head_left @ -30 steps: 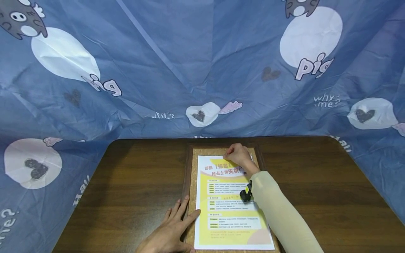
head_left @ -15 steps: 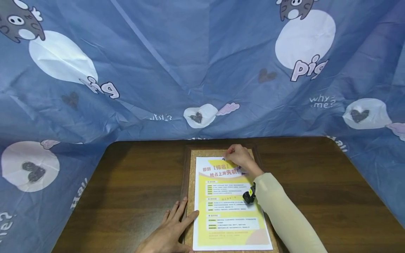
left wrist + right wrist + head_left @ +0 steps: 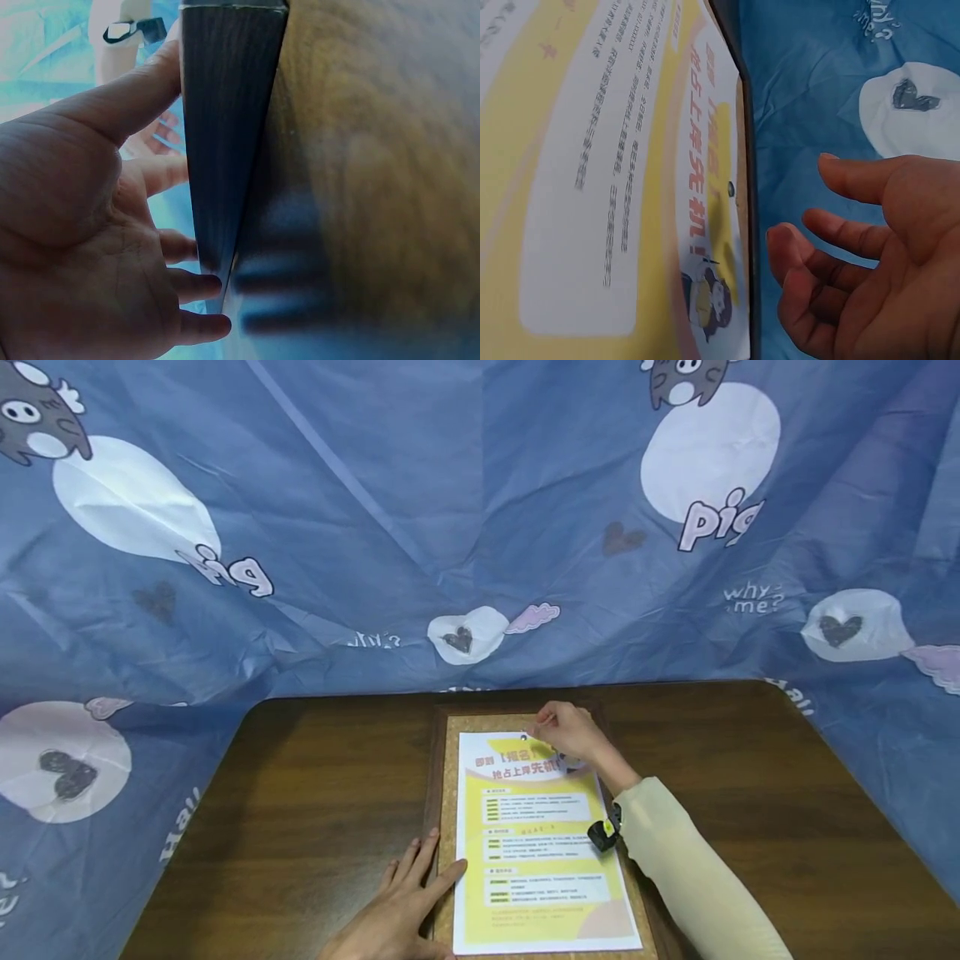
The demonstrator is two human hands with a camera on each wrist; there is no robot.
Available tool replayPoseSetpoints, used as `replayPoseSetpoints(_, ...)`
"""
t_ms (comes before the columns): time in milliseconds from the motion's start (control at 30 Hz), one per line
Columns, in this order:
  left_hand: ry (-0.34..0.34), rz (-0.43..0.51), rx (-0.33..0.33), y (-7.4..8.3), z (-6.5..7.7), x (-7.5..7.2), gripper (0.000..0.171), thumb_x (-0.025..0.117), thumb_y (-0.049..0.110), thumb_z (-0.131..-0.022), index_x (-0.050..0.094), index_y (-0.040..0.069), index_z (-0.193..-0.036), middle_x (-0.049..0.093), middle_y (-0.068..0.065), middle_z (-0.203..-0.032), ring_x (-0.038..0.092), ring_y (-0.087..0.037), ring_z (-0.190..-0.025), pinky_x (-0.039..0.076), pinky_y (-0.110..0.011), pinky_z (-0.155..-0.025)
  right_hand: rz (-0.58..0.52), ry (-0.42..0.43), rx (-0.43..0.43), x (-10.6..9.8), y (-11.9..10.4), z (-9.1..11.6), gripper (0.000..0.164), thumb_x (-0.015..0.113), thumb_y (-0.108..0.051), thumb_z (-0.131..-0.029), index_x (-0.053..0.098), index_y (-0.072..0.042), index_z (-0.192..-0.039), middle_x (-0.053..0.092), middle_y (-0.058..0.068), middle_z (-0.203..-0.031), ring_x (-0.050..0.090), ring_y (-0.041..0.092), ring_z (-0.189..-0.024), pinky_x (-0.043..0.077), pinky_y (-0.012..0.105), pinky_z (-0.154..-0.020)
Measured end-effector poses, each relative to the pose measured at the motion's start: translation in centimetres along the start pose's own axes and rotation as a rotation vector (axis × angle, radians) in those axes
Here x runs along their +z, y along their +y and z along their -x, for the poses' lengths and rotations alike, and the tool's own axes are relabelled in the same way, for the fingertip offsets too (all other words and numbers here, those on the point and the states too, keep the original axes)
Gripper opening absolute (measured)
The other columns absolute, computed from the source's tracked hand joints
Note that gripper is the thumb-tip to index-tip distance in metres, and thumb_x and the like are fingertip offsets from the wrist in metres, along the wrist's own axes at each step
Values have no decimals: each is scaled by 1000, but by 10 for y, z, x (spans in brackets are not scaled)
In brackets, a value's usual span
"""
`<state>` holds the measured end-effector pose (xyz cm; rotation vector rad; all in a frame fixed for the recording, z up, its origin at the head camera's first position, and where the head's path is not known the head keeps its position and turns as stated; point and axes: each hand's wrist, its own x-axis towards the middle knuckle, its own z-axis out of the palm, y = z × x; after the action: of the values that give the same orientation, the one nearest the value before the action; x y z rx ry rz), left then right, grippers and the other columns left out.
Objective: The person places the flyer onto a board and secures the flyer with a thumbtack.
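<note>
A yellow and white printed poster [image 3: 543, 860] lies on a cork board [image 3: 480, 723] with a dark wooden frame [image 3: 225, 112]. One small round thumbtack [image 3: 731, 189] sits in the poster's top edge, near its middle. My right hand [image 3: 572, 732] hovers just right of the tack, above the poster's upper right part. In the right wrist view its thumb and loosely bent fingers stand apart and hold nothing. My left hand [image 3: 393, 906] rests spread along the board's left side, its fingers fairly straight against the frame and the thumb near the poster's lower left.
The board lies on a brown wooden table [image 3: 315, 777] with rounded far corners. A blue printed cloth [image 3: 375, 527] hangs behind the table. A black wrist camera [image 3: 604, 832] is strapped at my right sleeve [image 3: 690, 860].
My right hand has come away from the tack, which now shows in the poster's top edge, and has shifted slightly right of it. The left hand stays by the frame.
</note>
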<state>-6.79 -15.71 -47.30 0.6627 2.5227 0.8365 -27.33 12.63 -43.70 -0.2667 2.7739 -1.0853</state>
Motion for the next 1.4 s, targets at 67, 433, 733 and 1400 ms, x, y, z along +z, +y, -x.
replayPoseSetpoints(67,1,-6,3,-1,0,0,98,79,49,-76,32,17,-156,-5,-25,-162,3,-54,-143,17,-77,-102,4,0,-17,-2,0,4,30,68,-27,-93,68,-3,-111,67,7,-92,61,21,-82,50,37,-73)
replayPoseSetpoints(433,0,-48,-11,-1,1,-1,100,79,52,-74,34,15,-155,-1,-26,-162,8,-56,-142,21,-78,-99,74,-16,-129,-15,9,31,37,70,-25,-92,64,2,-117,62,5,-87,56,17,-71,46,33,-62)
replayPoseSetpoints(733,7,-76,13,-4,0,0,99,79,51,-75,34,12,-155,2,-29,-160,11,-58,-140,22,-79,-98,130,-12,-218,-20,21,55,30,70,-23,-93,65,-1,-114,65,10,-98,58,18,-79,48,35,-65)
replayPoseSetpoints(1400,8,27,0,-3,0,-11,102,76,58,-74,32,16,-156,-2,-24,-162,1,-54,-144,11,-78,-103,281,45,-367,-26,36,106,45,74,-26,-91,61,-1,-127,60,15,-124,62,29,-106,53,46,-81)
